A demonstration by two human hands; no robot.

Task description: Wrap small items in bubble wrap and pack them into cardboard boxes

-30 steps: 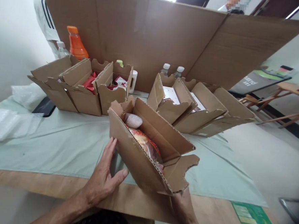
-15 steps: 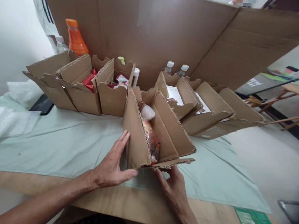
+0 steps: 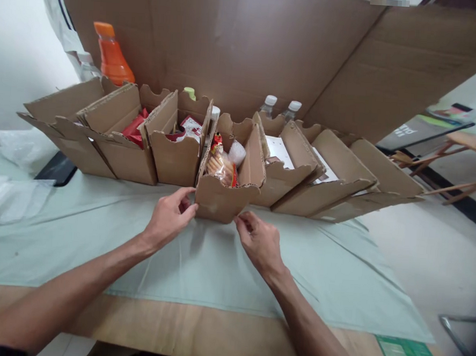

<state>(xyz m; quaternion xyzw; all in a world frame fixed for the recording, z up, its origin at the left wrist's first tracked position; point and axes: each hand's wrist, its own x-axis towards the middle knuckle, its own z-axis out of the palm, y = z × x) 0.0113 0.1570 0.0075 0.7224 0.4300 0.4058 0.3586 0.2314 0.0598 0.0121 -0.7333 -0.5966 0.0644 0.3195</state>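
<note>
Box (image 3: 223,203) between left boxes (image 3: 177,157) and right boxes (image 3: 280,183)

Pinched at lower right corner by right hand's (image 3: 260,244) fingers. Touched at front left edge by left hand (image 3: 169,217), fingers curled; can't tell if gripping. Loaded with snack bag (image 3: 221,166) and white bundle (image 3: 237,153), side by side.

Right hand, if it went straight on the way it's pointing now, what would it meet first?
Probably the middle cardboard box: the right hand seems to touch its near lower corner, though depth is unclear.
</note>
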